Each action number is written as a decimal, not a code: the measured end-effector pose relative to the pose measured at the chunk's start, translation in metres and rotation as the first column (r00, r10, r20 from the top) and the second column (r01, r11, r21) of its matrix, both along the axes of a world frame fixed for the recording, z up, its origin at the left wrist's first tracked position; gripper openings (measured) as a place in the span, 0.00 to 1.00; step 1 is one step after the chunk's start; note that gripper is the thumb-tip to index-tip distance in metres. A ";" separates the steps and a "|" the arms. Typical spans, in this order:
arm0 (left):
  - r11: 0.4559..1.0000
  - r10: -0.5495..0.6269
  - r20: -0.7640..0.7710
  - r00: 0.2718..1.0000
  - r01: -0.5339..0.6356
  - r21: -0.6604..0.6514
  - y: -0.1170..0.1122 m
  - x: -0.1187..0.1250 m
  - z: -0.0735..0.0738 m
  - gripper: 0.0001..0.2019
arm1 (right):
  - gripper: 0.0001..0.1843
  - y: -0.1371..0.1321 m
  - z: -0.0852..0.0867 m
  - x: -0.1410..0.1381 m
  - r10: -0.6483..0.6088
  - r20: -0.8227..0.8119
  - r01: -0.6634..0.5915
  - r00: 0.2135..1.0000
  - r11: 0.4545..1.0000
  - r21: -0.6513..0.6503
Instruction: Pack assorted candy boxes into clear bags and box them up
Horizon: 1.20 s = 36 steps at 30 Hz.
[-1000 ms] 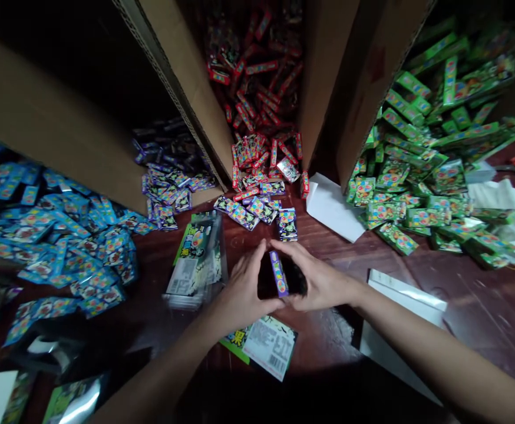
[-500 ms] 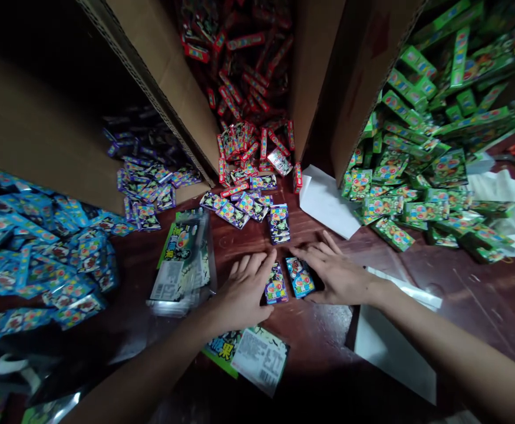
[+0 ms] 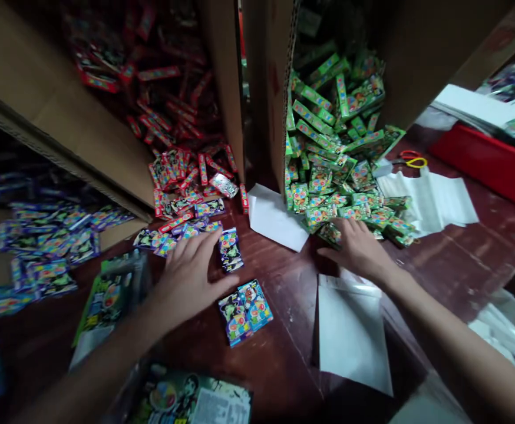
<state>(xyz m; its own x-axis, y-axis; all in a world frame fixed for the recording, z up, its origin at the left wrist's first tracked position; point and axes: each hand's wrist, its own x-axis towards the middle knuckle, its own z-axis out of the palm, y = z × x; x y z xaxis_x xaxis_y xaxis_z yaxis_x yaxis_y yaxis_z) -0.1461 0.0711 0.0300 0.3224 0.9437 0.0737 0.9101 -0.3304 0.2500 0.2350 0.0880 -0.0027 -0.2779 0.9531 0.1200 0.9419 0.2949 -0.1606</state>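
Side by side on the dark red table lie a small purple candy box (image 3: 234, 321) and a small blue candy box (image 3: 256, 305). My left hand (image 3: 191, 274) is open just to their left, its thumb and fingers apart, close to a short stack of purple boxes (image 3: 230, 250). Farther right, my right hand (image 3: 358, 247) reaches the near edge of a heap of green candy boxes (image 3: 323, 203). Its thumb stands away from the fingers, and no box shows in its grasp. Whether the fingertips touch a green box cannot be made out.
Tall cardboard cartons (image 3: 222, 76) spill red boxes (image 3: 173, 171), purple boxes and green boxes. White paper (image 3: 277, 218) and a white bag (image 3: 355, 335) lie on the table. Printed packaging (image 3: 191, 394) is in front, clear-wrapped packs (image 3: 107, 300) at left, yellow-and-red-handled pliers (image 3: 412, 160) at right.
The view has swung right. The blue box now sits against the purple one, and both hands have left them: the right toward the green heap, the left toward the purple stack.
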 end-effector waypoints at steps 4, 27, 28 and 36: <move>0.998 0.014 -0.093 0.996 -0.008 0.062 0.079 0.015 0.012 0.35 | 0.26 0.007 -0.020 0.028 -0.121 0.095 0.129 0.988 0.988 -0.084; 0.995 -0.043 0.112 0.993 0.033 0.091 0.116 0.061 0.031 0.20 | 0.18 -0.018 -0.015 -0.038 -0.128 -0.802 -0.466 0.584 0.755 -0.461; 0.996 -0.088 0.140 0.986 0.086 0.020 0.107 0.061 0.036 0.19 | 0.18 -0.017 -0.014 -0.037 -0.098 -0.778 -0.452 0.620 0.766 -0.457; 0.770 -0.185 0.331 0.925 0.346 -0.537 0.034 0.095 -0.001 0.15 | 0.56 -0.035 -0.007 -0.029 0.356 -0.329 -0.447 0.875 0.855 -0.263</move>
<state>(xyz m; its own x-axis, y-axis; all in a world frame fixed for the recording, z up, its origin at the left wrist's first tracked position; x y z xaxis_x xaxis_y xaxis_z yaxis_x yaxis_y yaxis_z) -0.0506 0.1055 0.0290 0.6132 0.7119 -0.3424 0.6889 -0.2698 0.6728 0.2062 0.0533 -0.0100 -0.6465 0.7612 -0.0507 0.6619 0.5267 -0.5333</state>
